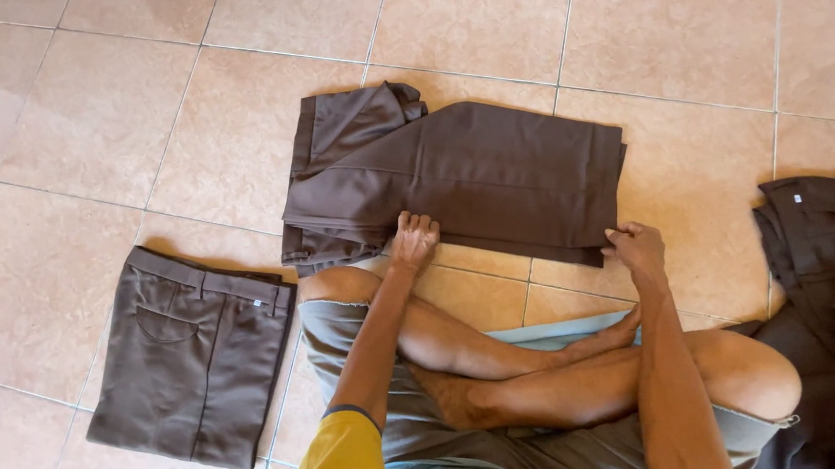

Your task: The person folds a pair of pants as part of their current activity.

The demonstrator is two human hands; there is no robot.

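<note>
Nearest the camera, my yellow sleeves frame my crossed bare legs in grey shorts, as I sit on the tiled floor. To my left, close by my knee, lies a folded pair of brown trousers, waistband toward the top of the view, back pocket uppermost, flat on the tiles.

Just beyond my legs, both hands meet the near edge of a second pair of brown trousers, which lies partly folded across the floor directly in front of me. My left hand rests on that near edge with fingers curled under, knuckles up, pressing the cloth down toward its left half. My right hand sits at the near right corner, thumb and fingers pinching the layered fabric edge there. The two hands are well apart, spanning most of the folded width.

The garment's right portion lies smooth and rectangular; its left end is bunched, with the waistband turned up at the far left corner.

At the right border, a loose heap of brown garments lies crumpled beside my right knee, apart from my hands.
</note>
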